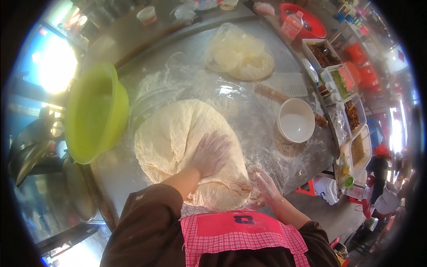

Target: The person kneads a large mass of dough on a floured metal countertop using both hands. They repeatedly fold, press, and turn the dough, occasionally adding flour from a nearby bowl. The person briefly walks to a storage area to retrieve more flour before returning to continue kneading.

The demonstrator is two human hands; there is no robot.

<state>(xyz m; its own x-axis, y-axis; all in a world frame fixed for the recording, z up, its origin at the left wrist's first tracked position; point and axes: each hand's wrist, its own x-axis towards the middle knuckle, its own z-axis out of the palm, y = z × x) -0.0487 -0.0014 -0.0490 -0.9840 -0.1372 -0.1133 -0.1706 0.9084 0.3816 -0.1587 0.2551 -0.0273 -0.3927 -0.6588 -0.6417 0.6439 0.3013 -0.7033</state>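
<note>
A large mound of pale dough [180, 140] lies on the floured metal worktop [110, 180] before me. My left hand [211, 153] rests flat on top of it, palm down with the fingers apart. Low at the dough's right edge is my right hand [265, 187], floury and touching its side. The fingertips there are partly hidden, so I cannot tell if they grip the dough. Deep folds run across the mound, and its near edge meets my pink checked apron [233, 240].
A green plastic basin [96, 113] stands tilted at the left. Further back, dough in a clear plastic bag [240, 53] sits on the worktop. To the right are a white bowl [296, 120], a wooden rolling pin [270, 93] and a white slotted scraper [293, 85]. Food containers [358, 153] line the right edge.
</note>
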